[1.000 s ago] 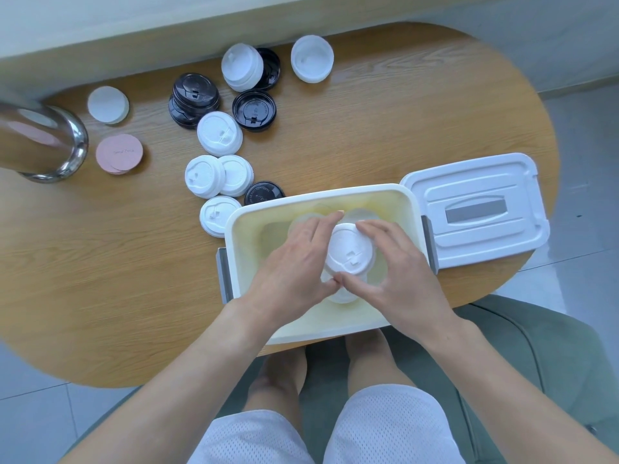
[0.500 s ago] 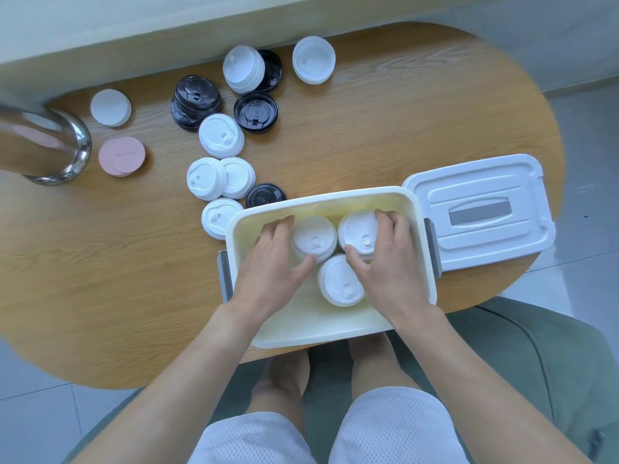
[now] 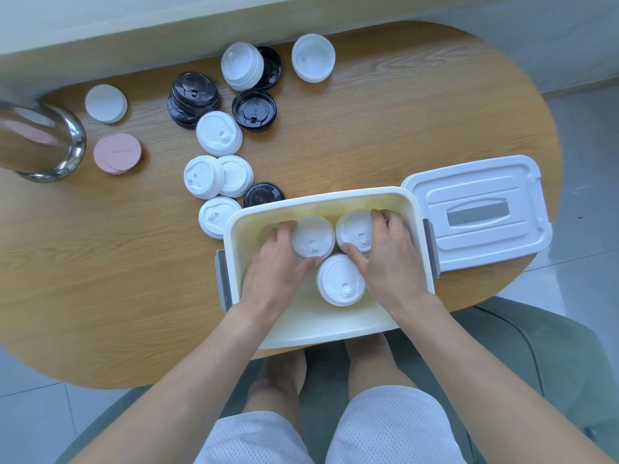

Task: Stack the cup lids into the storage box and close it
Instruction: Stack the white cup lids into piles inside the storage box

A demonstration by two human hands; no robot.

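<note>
Both my hands are inside the storage box (image 3: 330,333). My left hand (image 3: 274,274) grips one white lid stack (image 3: 313,236), my right hand (image 3: 385,262) another (image 3: 354,228). The loose lids (image 3: 219,133) lie on the counter (image 3: 402,128) beyond the box's far-left corner, nearer my left hand.

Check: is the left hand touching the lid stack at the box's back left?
Touching. The head view shows the left hand with thumb and fingers curled round the back-left lid stack inside the storage box.

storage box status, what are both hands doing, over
Left hand grips one white lid stack, right hand grips another. Third stack free in the storage box. Box lid off; more lids on table.
</note>
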